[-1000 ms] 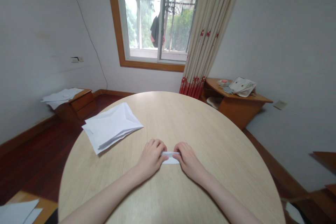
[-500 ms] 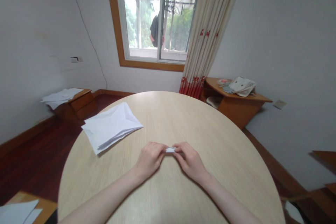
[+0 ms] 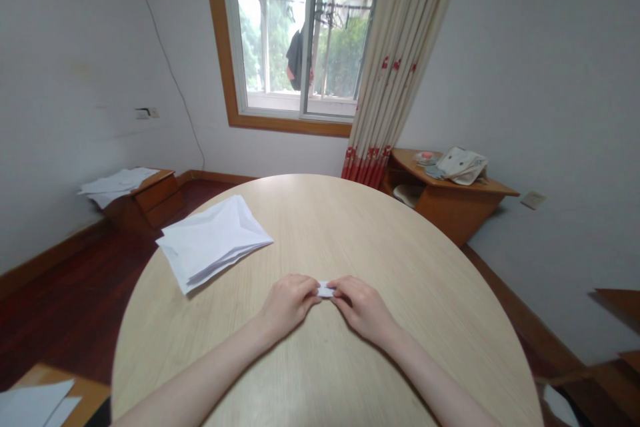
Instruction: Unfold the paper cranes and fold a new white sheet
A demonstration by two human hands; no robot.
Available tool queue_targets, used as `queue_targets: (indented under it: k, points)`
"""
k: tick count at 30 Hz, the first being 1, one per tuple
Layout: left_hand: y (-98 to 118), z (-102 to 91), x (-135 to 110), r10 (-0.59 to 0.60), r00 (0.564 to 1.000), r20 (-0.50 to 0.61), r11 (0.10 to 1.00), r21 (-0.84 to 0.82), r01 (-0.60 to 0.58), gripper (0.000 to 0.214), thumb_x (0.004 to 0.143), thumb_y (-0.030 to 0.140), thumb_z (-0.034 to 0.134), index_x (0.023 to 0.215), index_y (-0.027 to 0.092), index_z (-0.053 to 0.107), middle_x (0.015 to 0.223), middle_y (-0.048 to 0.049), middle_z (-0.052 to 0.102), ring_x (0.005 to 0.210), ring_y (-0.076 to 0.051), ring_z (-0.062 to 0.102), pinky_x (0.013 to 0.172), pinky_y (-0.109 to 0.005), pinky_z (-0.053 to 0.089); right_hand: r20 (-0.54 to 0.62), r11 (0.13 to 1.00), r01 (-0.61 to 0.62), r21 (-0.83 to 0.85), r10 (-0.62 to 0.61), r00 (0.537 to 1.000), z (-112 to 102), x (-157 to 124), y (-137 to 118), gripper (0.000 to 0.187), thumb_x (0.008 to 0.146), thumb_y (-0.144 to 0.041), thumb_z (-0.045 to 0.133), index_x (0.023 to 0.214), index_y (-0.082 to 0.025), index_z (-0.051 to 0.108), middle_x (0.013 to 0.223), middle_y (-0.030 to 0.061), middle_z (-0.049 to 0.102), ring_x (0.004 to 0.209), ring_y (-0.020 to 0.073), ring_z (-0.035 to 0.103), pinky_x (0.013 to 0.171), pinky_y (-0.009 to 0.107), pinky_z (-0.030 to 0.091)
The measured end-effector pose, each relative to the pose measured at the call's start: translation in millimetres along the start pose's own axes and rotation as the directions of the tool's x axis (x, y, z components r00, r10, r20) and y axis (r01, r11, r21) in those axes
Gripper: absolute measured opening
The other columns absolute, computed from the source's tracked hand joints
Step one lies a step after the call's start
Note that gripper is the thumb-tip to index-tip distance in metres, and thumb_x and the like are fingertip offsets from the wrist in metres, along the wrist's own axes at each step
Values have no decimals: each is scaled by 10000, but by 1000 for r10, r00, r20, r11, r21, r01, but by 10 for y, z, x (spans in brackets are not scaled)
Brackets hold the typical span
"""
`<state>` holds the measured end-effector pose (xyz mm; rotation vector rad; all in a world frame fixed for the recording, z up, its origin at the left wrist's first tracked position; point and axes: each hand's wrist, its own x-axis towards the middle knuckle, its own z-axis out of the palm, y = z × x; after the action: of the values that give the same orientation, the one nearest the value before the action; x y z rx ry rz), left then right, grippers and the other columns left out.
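Observation:
A small piece of folded white paper (image 3: 325, 290) is held between my two hands, low over the near middle of the round wooden table (image 3: 350, 233). My left hand (image 3: 291, 303) pinches its left end between thumb and fingers. On the other end, the fingers and thumb of my right hand (image 3: 361, 307) are closed in the same way. Only the short middle stretch of the paper shows; its ends are hidden by my fingertips. To the left, a stack of white paper sheets (image 3: 213, 240) lies on the table, apart from both hands.
Beyond the table stand a small wooden cabinet (image 3: 163, 197) with papers on top at left and a wooden corner desk (image 3: 450, 210) with a cloth bag (image 3: 463, 165) at right. A curtain (image 3: 395, 73) hangs beside the window. More papers (image 3: 37, 403) lie at lower left.
Both hands have shifted very slightly toward me with the paper, and their fingertips have moved a little on it. The stack of sheets has stayed in place.

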<state>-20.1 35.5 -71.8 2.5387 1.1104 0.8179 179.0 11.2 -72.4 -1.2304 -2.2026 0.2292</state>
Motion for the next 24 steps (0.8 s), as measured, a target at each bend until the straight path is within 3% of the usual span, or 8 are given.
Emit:
queue_targets:
  k: [4, 9, 15, 24]
  points:
    - [12, -10, 3, 8, 999, 35, 1000, -20, -8, 117, 859, 268, 638, 772, 192, 655, 870, -40, 713, 838, -200, 656, 754, -288, 479, 64, 1000, 25, 0, -25, 998, -57, 7, 37, 108, 866, -128, 548, 822, -200, 615, 914, 70, 707, 844, 207, 639, 736, 335, 503]
    - [10, -25, 6, 15, 999, 49, 997, -78, -11, 114, 872, 232, 613, 776, 198, 663, 917, -29, 717, 865, -183, 652, 790, -285, 477, 95, 999, 44, 18, -46, 994, -105, 19, 39, 92, 874, -148, 569, 820, -206, 616, 933, 63, 702, 861, 201, 636, 745, 328, 501]
    - [16, -46, 24, 17, 997, 70, 995, -95, -10, 89, 868, 190, 614, 799, 192, 671, 925, -23, 720, 872, -176, 651, 797, -276, 478, 93, 998, 22, 52, -26, 995, -126, 32, 8, 83, 882, -163, 573, 841, -212, 627, 915, 45, 699, 874, 195, 631, 759, 321, 500]
    - [3, -37, 20, 81, 993, 86, 997, -7, -81, 83, 889, 218, 583, 857, 189, 653, 925, -48, 712, 884, -195, 652, 791, -300, 483, 67, 995, 80, 52, -83, 994, -74, 26, 44, 113, 907, -169, 552, 899, -201, 660, 954, 59, 708, 902, 198, 628, 789, 329, 507]
